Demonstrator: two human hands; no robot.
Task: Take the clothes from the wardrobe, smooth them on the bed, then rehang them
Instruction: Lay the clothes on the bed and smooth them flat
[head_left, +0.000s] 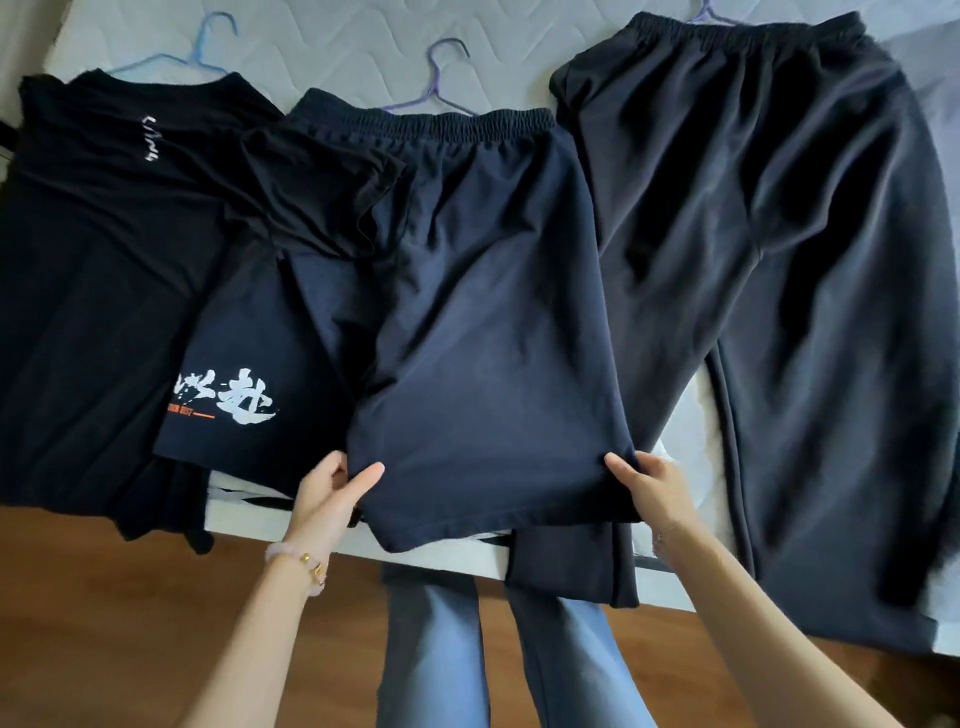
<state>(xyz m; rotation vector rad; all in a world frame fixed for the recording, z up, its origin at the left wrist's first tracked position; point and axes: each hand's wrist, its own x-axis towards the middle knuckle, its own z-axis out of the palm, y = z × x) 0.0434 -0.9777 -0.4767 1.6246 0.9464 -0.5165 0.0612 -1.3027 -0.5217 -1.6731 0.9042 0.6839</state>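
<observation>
Nearest the camera, the person's jeans (431, 649) stood over a wooden floor (104, 597) at the bed's edge. Just above, the left hand (332, 491) and the right hand (652, 491) each pinched a side of one leg of the navy shorts (483, 312) near its hem, thumbs on top and fingers tucked under the cloth.

To smooth it well, I judged that both hands should draw the leg evenly toward the bed's edge and slightly apart, keeping the pull level so the hem lay square. A flat palm could then run from waistband to hem to clear the shallow folds across the seat.

The shorts looked like soft matte jersey, with a gathered elastic waistband and a white brush-lettered print underlined in orange on the other leg. They lay mid-bed on a purple hanger (441, 78). A limp black T-shirt (104, 260) lay to the left, one sleeve overlapping the shorts, and heavier, creased black trousers (779, 260) to the right. Beyond them spread the quilted pale mattress (332, 57).
</observation>
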